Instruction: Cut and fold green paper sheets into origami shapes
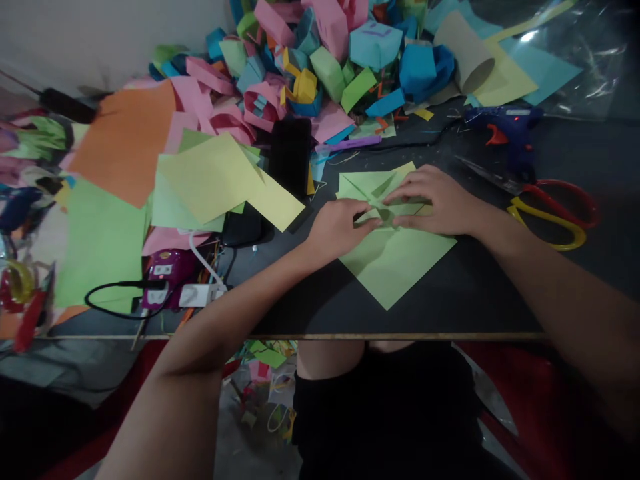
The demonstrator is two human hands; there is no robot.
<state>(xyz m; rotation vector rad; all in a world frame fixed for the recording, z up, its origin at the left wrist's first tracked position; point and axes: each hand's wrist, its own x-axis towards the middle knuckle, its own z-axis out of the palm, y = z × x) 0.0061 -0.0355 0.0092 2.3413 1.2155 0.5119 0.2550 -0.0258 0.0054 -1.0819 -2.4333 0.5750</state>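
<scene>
A light green sheet of folded paper [387, 270] lies on the dark table, one corner pointing towards me and creased flaps raised at its upper middle. My left hand [336, 232] is at the paper's left side, thumb and fingers closed on a fold near the centre. From the right, my right hand [443, 203] reaches over the sheet, its thumb and fingertips gripping the flaps close to the left fingertips. The fingers partly hide the folds between them.
Scissors with red and yellow handles [563, 207] and a blue glue gun [515, 130] lie to the right. Folded paper pieces [325, 60] are heaped at the back. Left are loose sheets [210, 173], a black phone [290, 157] and a purple power strip [167, 273] with cables.
</scene>
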